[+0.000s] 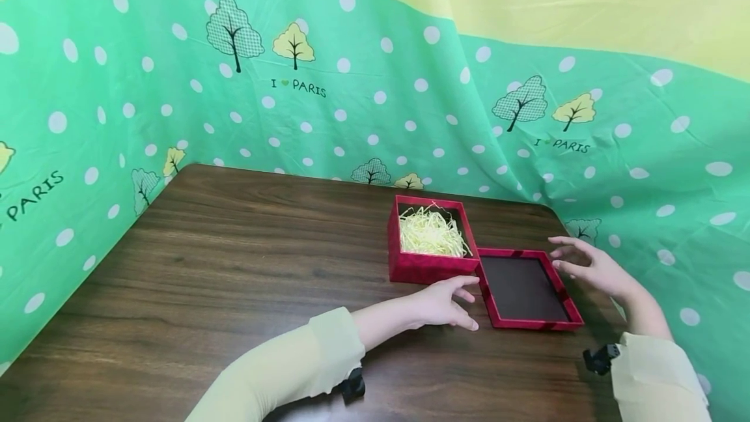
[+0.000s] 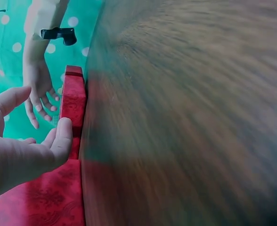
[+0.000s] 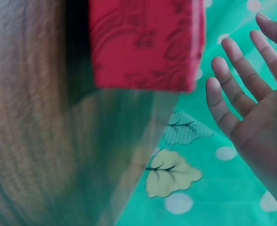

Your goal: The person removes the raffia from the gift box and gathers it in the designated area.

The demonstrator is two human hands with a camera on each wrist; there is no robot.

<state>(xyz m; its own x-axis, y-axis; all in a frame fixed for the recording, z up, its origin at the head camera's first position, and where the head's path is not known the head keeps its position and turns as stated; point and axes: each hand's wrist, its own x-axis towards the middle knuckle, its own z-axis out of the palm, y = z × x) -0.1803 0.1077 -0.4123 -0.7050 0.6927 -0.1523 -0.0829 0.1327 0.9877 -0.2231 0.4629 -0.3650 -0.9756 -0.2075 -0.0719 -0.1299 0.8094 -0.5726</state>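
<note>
Pale yellow shredded paper (image 1: 432, 233) is held in a deep red box (image 1: 430, 270), which is set upright on the right half of a dark wood-grain table (image 1: 234, 266), toward its far edge. The shreds are heaped loosely across the inside, and a few strands are raised to the rim; a strip of dark interior is left visible along the far and right sides. To the right of the box and slightly nearer the viewer, a shallow red tray (image 1: 525, 288) is laid flat, its dark, smooth floor exposed within the red rim. The two are placed corner by corner; whether they touch cannot be told. On the outer walls of both, a darker pattern is shown in the wrist views.

The left hand (image 1: 439, 305) is held wide, fingers parted, just in front of the box and beside the tray's left rim; contact cannot be told. The right hand (image 1: 597, 269) is also held wide, its fingers spread near the tray's far right corner. Black wrist cameras (image 1: 353, 385) are worn at the pale sleeves (image 1: 293, 363). Behind the table, a green and yellow cloth (image 1: 387, 109) is hung, printed with white dots and trees.
</note>
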